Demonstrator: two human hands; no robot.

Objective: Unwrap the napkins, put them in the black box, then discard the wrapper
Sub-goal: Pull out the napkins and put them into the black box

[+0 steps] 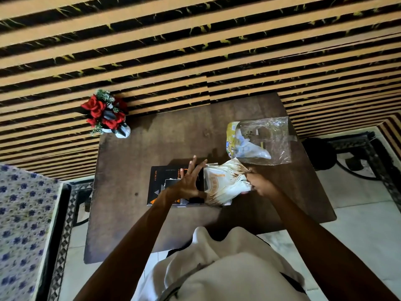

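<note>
A stack of white napkins (223, 183) with orange print lies on the table, its left side against the black box (159, 187). My left hand (191, 181) is over the box with fingers spread, its palm against the stack's left edge. My right hand (260, 183) grips the right side of the stack, fingers curled on it. The empty clear wrapper (263, 141), with a yellow printed end, lies on the table beyond the napkins at the right. Whether the box is open is hidden by my left hand.
The brown wooden table (152, 148) stands against a striped wall. A small pot of red artificial roses (106, 114) sits at its far left corner. A blue-flowered cloth (23, 224) is at the left, and a black stand (321, 153) on the floor at the right.
</note>
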